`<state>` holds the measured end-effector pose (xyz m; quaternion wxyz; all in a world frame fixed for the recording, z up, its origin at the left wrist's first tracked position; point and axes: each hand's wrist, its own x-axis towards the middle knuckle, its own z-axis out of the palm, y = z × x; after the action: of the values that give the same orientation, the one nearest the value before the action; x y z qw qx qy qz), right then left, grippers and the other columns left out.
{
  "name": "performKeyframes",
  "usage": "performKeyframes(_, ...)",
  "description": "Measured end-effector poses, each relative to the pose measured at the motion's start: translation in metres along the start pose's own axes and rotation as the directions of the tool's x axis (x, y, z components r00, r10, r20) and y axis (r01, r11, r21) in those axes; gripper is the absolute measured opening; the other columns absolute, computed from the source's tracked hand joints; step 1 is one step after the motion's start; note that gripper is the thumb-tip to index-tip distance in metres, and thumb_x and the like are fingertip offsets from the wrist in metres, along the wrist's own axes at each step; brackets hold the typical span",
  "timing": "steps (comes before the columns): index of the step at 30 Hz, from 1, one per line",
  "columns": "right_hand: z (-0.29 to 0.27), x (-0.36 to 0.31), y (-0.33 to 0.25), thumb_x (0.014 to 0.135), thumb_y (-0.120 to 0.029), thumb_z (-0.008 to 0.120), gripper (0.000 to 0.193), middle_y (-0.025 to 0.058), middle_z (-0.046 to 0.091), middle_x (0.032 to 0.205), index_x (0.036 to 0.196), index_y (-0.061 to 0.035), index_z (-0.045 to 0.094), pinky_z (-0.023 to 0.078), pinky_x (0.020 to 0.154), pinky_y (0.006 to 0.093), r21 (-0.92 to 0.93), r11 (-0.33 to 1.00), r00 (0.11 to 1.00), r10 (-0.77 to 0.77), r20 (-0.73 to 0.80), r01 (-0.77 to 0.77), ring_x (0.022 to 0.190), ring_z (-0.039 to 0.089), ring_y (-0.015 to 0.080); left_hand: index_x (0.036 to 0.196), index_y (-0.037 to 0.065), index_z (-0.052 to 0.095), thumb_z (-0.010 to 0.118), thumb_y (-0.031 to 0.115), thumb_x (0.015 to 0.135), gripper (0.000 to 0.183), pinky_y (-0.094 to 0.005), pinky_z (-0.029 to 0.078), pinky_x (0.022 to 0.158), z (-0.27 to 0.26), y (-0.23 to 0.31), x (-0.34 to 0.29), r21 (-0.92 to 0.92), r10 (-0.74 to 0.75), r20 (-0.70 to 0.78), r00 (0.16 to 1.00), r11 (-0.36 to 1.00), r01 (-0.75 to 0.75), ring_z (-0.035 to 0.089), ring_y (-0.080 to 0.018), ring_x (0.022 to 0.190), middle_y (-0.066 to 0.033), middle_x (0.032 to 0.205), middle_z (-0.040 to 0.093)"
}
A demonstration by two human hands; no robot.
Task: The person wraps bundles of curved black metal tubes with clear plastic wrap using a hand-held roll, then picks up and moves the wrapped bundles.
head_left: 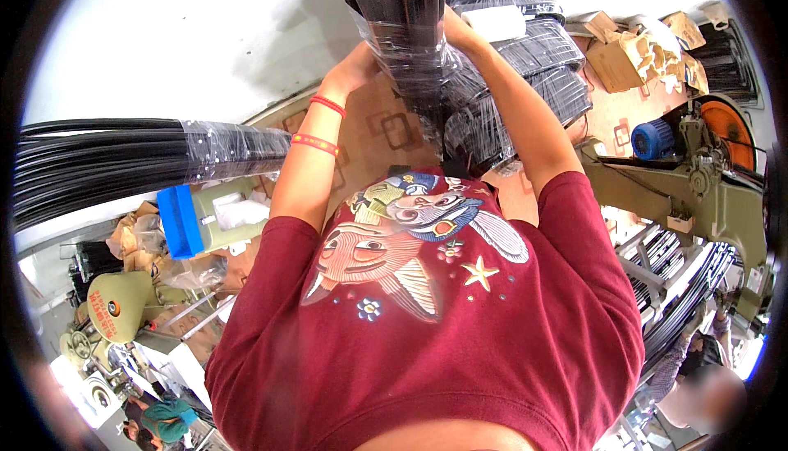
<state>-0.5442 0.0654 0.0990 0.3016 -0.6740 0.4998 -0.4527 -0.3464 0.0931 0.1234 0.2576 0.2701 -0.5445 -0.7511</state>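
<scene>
Hands clasp black bundle; green cover bears lettering.

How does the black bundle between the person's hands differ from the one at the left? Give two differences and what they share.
The middle bundle has the left hand and right hand at its sides; the left bundle has no hand on it.
In view, the middle bundle runs to the top edge, the left bundle toward the left rim.
Both are black and partly wrapped in clear film.
</scene>
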Motion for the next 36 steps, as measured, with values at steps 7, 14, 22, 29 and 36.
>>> performKeyframes(7,-0.081,-0.071,-0.032,0.065,-0.007,0.062,0.040,0.0078,0.057,0.088,0.102,0.0008,0.048,0.044,0.075,0.0287,0.118,0.959,0.958,0.238,0.159,-0.257,0.082,0.055,0.0162,0.103,0.000,0.052,0.047,0.013,0.086,0.022,-0.0254,0.041,0.080,0.030,-0.002,-0.019,0.183,0.305,-0.454,0.837,0.951,-0.248,0.050,-0.0113,0.090,-0.0038,0.098,0.054)
performKeyframes(14,-0.042,-0.156,-0.081,0.061,-0.003,0.065,0.041,0.0073,0.054,0.089,0.098,-0.0035,0.048,0.042,0.077,0.0279,0.056,0.981,0.968,0.173,0.180,-0.186,0.086,0.052,0.0163,0.102,-0.001,0.051,0.049,0.004,0.081,0.022,-0.0267,0.043,0.079,0.063,-0.039,-0.097,0.398,0.274,-0.006,0.962,0.883,-0.249,0.051,-0.0144,0.095,-0.0085,0.102,0.053)
performKeyframes(22,0.012,-0.182,-0.105,0.064,0.003,0.058,0.048,0.0096,0.052,0.096,0.109,-0.0021,0.042,0.043,0.079,0.0287,0.104,0.973,0.978,0.206,0.009,-0.206,0.093,0.053,0.0197,0.111,0.001,0.048,0.065,0.011,0.070,0.046,-0.0338,0.039,0.088,0.090,-0.063,-0.087,0.661,0.399,-0.103,0.911,0.712,-0.237,0.049,-0.0273,0.103,-0.0148,0.106,0.052)
performKeyframes(29,0.012,-0.157,-0.089,0.061,0.008,0.036,0.029,0.0073,0.061,0.075,0.079,0.0038,0.058,0.046,0.066,0.0231,0.487,0.816,0.915,0.397,-0.077,-0.312,0.067,0.057,0.0133,0.092,0.004,0.047,0.073,0.017,0.064,0.040,-0.0293,0.047,0.066,0.057,-0.092,-0.133,0.685,0.608,-0.420,0.673,0.699,-0.205,0.059,-0.0188,0.074,-0.0106,0.088,0.059)
performKeyframes(36,0.049,-0.075,-0.046,0.086,-0.026,0.048,0.031,0.0078,0.061,0.088,0.099,0.0015,0.055,0.051,0.063,0.0311,0.795,0.429,0.878,0.406,0.254,-0.428,0.073,0.060,0.0160,0.092,0.000,0.049,0.062,0.021,0.077,0.029,-0.0265,0.043,0.062,0.021,-0.093,-0.148,0.173,0.272,-0.632,0.726,0.962,-0.210,0.054,-0.0107,0.070,-0.0025,0.073,0.055)
